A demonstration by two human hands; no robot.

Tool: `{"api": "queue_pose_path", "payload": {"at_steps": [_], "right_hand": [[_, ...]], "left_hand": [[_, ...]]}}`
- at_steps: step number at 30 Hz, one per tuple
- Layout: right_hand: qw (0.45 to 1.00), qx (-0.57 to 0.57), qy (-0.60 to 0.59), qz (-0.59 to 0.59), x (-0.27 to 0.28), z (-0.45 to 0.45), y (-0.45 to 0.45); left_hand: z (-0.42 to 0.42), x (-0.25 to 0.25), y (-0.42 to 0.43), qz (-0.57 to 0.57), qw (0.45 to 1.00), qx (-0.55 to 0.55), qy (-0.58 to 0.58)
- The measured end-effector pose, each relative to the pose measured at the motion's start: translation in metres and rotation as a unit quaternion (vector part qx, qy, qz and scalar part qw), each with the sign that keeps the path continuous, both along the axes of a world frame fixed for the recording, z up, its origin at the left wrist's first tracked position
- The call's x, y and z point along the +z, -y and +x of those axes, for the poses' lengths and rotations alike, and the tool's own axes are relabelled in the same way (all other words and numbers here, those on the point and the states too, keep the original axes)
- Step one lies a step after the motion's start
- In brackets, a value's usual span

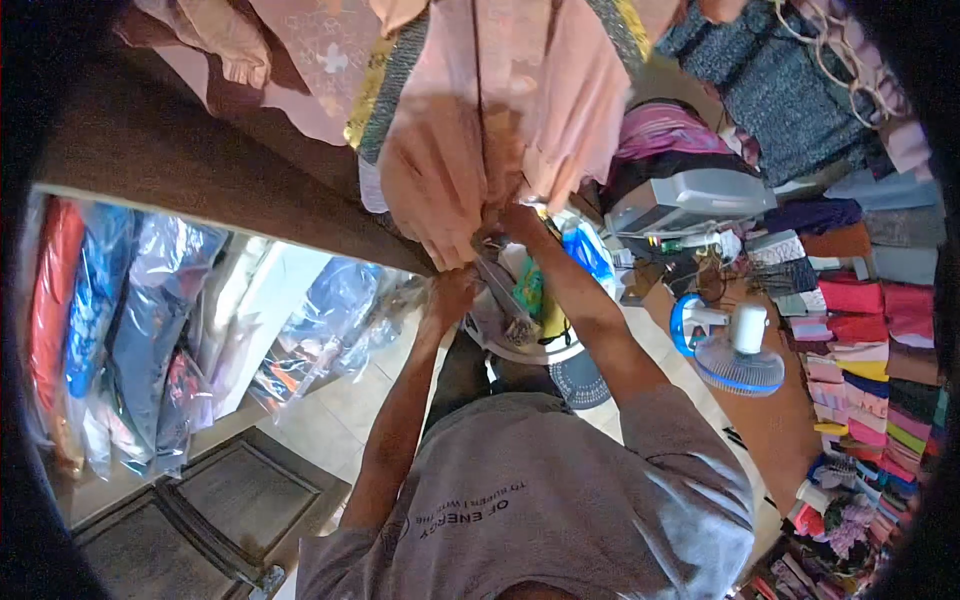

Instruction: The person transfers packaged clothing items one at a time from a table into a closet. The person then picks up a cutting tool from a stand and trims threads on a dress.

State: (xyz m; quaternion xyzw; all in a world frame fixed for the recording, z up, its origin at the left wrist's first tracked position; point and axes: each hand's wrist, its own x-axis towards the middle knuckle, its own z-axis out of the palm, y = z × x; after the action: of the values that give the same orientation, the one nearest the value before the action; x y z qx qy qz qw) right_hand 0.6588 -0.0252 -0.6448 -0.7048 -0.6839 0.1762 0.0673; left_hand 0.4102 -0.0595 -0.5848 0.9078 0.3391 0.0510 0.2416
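A peach garment (435, 165) with gathered folds hangs in front of me at the top of the view. My left hand (455, 290) is closed at its lower left edge, fingers wrapped around the cloth. Higher and to the right, my right hand (515, 222) is closed on the bottom of the same garment; its fingertips are partly hidden. A grey strip of material (505, 285) hangs down just below my hands. Under them stands a white tub (540, 355) with green, yellow and blue items inside.
Plastic-wrapped clothes (140, 330) stand on the left beneath a brown panel (240, 170). On the right are a fan (738, 365), a silver machine (690, 195) and stacked folded fabrics (850, 390). A dark cabinet door (240, 480) lies at lower left.
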Motion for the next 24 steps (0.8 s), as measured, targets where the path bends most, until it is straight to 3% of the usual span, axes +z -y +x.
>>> {"api": "queue_pose_path", "payload": {"at_steps": [2,5,6,8,10,12,15,18,19,21,22,23,24], "right_hand": [[1.0,-0.007,0.003,-0.005,0.018,0.004,0.017],[0.999,-0.045,-0.016,-0.008,0.062,0.012,0.054],[0.992,-0.075,-0.1,-0.008,0.078,0.017,0.067],[0.952,-0.067,-0.282,0.093,0.106,0.031,0.108],[0.944,-0.12,-0.188,0.243,0.132,0.036,0.145],[0.919,-0.176,-0.224,0.273,0.121,0.05,0.174],[0.878,-0.223,-0.326,0.271,0.101,0.062,0.2],[0.863,-0.275,-0.327,0.27,0.102,0.052,0.236],[0.842,-0.307,-0.325,0.302,0.095,0.042,0.246],[0.817,-0.344,-0.337,0.316,0.089,0.018,0.273],[0.804,-0.364,-0.344,0.32,0.081,0.003,0.288],[0.804,-0.356,-0.365,0.306,0.073,-0.012,0.302],[0.804,-0.345,-0.385,0.293,0.046,-0.019,0.314]], "left_hand": [[-0.001,0.007,0.012,0.028,0.999,0.004,-0.028],[-0.007,0.008,0.03,-0.012,0.999,-0.002,0.046],[-0.011,0.003,0.038,-0.009,0.997,-0.008,0.072],[-0.013,-0.006,0.049,0.003,0.992,-0.017,0.125],[-0.012,0.006,0.069,-0.03,0.997,0.006,0.069],[-0.014,-0.018,0.077,-0.079,0.995,-0.032,0.061],[-0.011,-0.032,0.103,-0.105,0.973,-0.073,0.194],[-0.007,0.002,0.13,-0.031,0.954,-0.12,0.274],[-0.009,0.008,0.139,-0.066,0.976,-0.097,0.182],[-0.024,-0.029,0.149,-0.134,0.949,-0.127,0.255],[-0.028,-0.01,0.155,-0.17,0.932,-0.14,0.288],[-0.033,0.01,0.166,-0.179,0.981,-0.055,0.045],[-0.042,0.008,0.168,-0.211,0.972,-0.07,0.075]]}}
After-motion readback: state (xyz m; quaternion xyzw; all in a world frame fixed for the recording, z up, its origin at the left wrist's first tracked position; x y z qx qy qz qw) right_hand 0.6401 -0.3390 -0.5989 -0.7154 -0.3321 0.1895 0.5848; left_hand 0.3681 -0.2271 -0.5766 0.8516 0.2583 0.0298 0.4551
